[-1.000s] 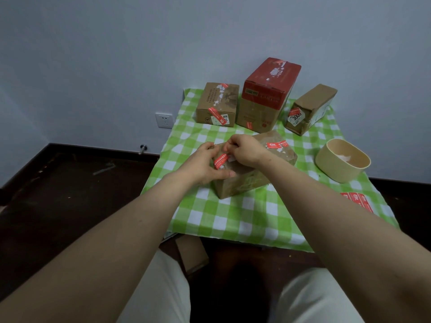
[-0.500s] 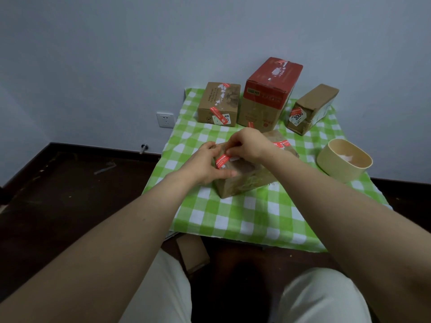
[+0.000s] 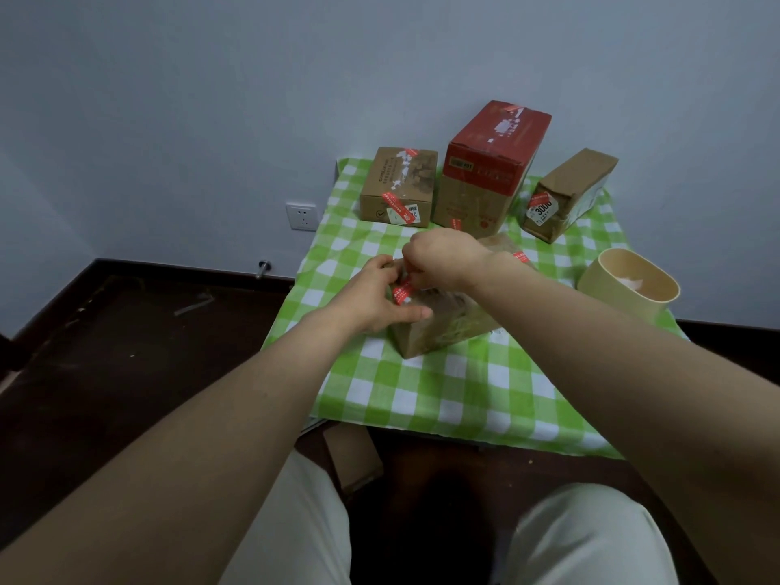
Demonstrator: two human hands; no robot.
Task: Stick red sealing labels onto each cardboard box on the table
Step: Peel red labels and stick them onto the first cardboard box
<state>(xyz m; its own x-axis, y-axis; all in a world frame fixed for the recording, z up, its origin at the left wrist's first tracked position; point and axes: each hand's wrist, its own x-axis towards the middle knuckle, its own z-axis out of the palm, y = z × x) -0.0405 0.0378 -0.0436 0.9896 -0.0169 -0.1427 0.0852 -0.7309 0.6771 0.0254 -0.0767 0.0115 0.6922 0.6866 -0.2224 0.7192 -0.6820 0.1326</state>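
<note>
The left hand point(image 3: 373, 295) braces the near brown cardboard box point(image 3: 439, 327) at the middle of the green-and-white checked tablecloth point(image 3: 464, 394), thumb laid along its top edge, likely so it cannot slide while the right hand point(image 3: 443, 257) pinches the upper end of a red sealing label point(image 3: 402, 291) and lays it over the box's corner. Four boxes in all — three at the back already carrying red labels: a small brown carton point(image 3: 399, 185), a tall red-topped carton point(image 3: 489, 162) and a tilted brown carton point(image 3: 570, 192). One beige round tub point(image 3: 629, 285) stands at the right.

Matte brown cardboard boxes point(image 3: 439, 327), glossy red labels point(image 3: 402, 292), checked cloth point(image 3: 464, 386) on the table, smooth matte tub point(image 3: 624, 289).
</note>
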